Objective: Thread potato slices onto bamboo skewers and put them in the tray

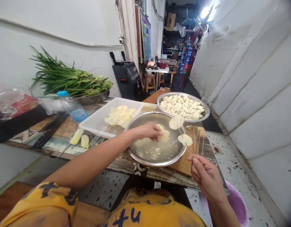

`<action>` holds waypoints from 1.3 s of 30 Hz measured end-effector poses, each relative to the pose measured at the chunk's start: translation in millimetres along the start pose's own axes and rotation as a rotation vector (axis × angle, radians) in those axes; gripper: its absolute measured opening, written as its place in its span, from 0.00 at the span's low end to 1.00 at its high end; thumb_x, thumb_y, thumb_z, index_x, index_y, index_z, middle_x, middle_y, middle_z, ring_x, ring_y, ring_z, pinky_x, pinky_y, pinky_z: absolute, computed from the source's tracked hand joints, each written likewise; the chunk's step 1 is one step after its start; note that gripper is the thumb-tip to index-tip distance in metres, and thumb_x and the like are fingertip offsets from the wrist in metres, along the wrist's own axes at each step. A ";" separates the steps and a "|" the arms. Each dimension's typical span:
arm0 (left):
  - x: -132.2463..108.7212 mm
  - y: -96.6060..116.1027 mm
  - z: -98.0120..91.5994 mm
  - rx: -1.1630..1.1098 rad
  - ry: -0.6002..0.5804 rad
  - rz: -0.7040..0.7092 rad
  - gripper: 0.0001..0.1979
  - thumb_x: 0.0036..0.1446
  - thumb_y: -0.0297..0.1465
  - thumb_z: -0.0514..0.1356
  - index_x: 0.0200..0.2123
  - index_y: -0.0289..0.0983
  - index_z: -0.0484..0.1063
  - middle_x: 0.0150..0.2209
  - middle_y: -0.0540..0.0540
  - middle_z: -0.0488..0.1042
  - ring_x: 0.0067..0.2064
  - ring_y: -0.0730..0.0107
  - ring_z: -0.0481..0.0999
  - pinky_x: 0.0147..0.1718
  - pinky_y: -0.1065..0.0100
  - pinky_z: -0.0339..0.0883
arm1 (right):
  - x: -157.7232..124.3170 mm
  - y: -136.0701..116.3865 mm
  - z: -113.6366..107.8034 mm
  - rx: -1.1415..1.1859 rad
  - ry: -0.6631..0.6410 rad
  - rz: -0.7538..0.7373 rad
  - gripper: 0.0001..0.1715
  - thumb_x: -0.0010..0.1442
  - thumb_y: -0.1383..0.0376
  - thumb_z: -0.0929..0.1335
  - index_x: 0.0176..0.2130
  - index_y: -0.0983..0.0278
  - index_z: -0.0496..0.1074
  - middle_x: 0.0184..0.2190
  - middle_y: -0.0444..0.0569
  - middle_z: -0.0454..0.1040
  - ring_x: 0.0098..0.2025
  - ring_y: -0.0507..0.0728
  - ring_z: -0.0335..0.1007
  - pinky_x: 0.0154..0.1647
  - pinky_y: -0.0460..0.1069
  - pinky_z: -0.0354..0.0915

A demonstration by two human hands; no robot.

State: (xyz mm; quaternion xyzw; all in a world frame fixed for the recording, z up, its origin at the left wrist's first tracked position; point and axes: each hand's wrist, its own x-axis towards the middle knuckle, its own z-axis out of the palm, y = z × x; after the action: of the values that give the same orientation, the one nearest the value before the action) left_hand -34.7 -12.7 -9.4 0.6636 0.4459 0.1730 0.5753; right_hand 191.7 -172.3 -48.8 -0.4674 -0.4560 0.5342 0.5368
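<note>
My left hand (150, 130) is over a steel bowl (157, 163) of cloudy water, its fingers closed on a thin pale potato slice (164, 136). More slices lie in the water, blurred by the surface. At the table's right edge, my right hand (205, 171) grips a bundle of thin bamboo skewers (196, 140) that point upward. One skewer leans left out of that hand and carries two potato slices (185, 139), one above the other, beside the bowl's right rim. A white plastic tray (90, 123) behind my left forearm holds skewered slices (121, 116).
A steel basin of cauliflower florets (183, 106) stands behind the bowl. Left are a water bottle (73, 107), peeled vegetable pieces (76, 136), a long knife (49, 130) and green chives (69, 77). A wooden board (183, 164) lies under the bowl; a purple tub (237, 205) is below right.
</note>
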 end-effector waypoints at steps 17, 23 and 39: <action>-15.9 9.5 -12.4 -0.157 0.402 0.054 0.07 0.49 0.30 0.60 0.29 0.31 0.70 0.20 0.48 0.71 0.22 0.71 0.74 0.22 0.71 0.68 | -11.7 -11.3 -1.6 -0.364 -0.136 0.139 0.26 0.59 0.49 0.62 0.42 0.70 0.68 0.16 0.35 0.47 0.18 0.47 0.41 0.18 0.45 0.38; -15.1 10.7 -10.5 -0.278 0.474 0.100 0.08 0.47 0.30 0.64 0.28 0.29 0.71 0.20 0.46 0.72 0.24 0.69 0.75 0.26 0.68 0.71 | -7.5 -11.5 3.0 -0.336 -0.118 0.117 0.26 0.58 0.49 0.63 0.41 0.69 0.69 0.16 0.35 0.48 0.18 0.47 0.41 0.17 0.44 0.38; -14.9 12.0 -0.9 0.046 0.450 0.197 0.10 0.53 0.31 0.55 0.23 0.33 0.69 0.19 0.46 0.73 0.22 0.73 0.73 0.24 0.72 0.66 | -0.8 -3.9 3.3 0.165 -0.161 0.295 0.18 0.54 0.53 0.68 0.34 0.66 0.67 0.13 0.31 0.48 0.12 0.42 0.33 0.11 0.40 0.35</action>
State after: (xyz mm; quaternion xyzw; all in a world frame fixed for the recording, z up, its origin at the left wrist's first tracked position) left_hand -38.8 -23.2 6.1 0.6616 0.4998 0.3612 0.4266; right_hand 189.0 -173.0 -44.4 -0.4392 -0.3786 0.6785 0.4510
